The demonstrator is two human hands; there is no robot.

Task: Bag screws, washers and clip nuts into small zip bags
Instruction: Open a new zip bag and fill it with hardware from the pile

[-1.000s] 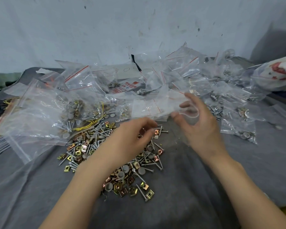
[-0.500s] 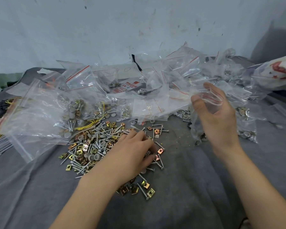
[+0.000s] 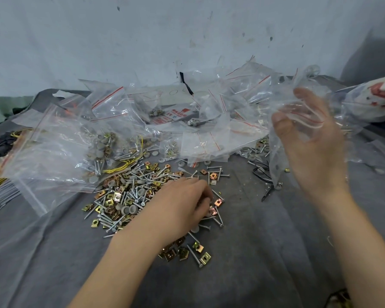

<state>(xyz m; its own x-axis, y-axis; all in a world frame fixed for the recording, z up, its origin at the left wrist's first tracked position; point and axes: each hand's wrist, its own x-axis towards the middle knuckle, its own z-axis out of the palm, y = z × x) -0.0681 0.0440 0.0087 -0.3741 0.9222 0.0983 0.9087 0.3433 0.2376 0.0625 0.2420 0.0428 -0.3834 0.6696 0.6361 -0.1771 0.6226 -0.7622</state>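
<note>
The right hand [image 3: 309, 138] is raised higher and further right than before, a clear zip bag [image 3: 276, 161] held in its curled grip. The left hand [image 3: 182, 207] is laid palm-down on the hardware heap [image 3: 129, 192] of screws and clip nuts on the grey surface [image 3: 265, 252]; its grip cannot be told. Filled bags [image 3: 102, 147] are piled behind.

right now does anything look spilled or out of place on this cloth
The loose hardware pile sprawls unbagged over the grey cloth around the left hand. A black wire right of it matches none of the parts.
</note>
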